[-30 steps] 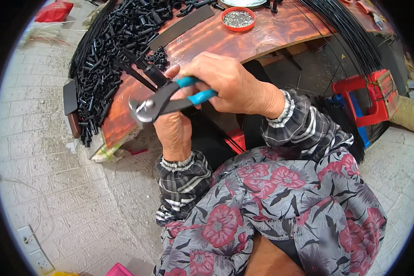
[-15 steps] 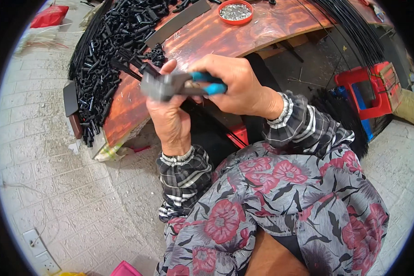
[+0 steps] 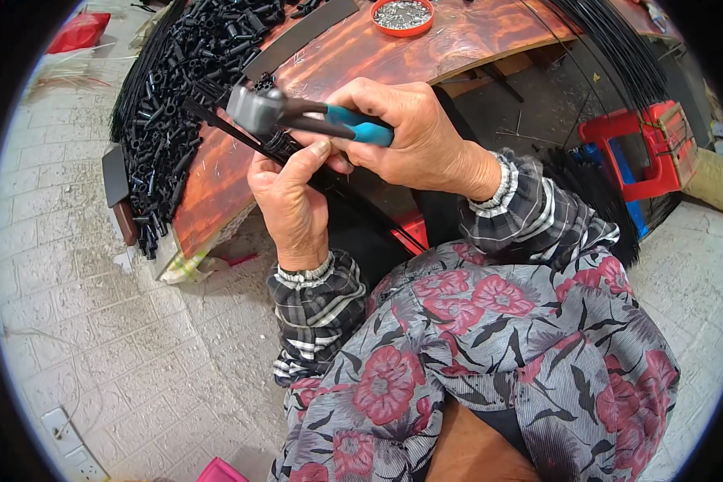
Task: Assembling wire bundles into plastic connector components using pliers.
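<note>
My right hand (image 3: 418, 140) is closed around the blue handles of a pair of pincers (image 3: 305, 116). Their grey metal head points left, in front of the table edge, and is slightly blurred. Just below, my left hand (image 3: 293, 205) pinches a bundle of thin black rods or cables (image 3: 357, 205). The bundle slants from the upper left down toward my lap, with dark fittings around it near the left fingers. Both hands are close together, and the right fingertips hang beside the left thumb. Whether the pincers' jaws grip anything cannot be made out.
A heap of small black tubular parts (image 3: 169, 120) covers the left of the wooden table (image 3: 321, 64). A red dish (image 3: 402, 33) of small silvery pieces and a flat grey bar (image 3: 301, 36) lie there too. Long black cables (image 3: 618, 56) hang at right, above a red plastic stool (image 3: 643, 189).
The pincers' head has moved up and left, away from the left fingers, and is less blurred. My left thumb has come down onto the bundle near the right fingertips.
</note>
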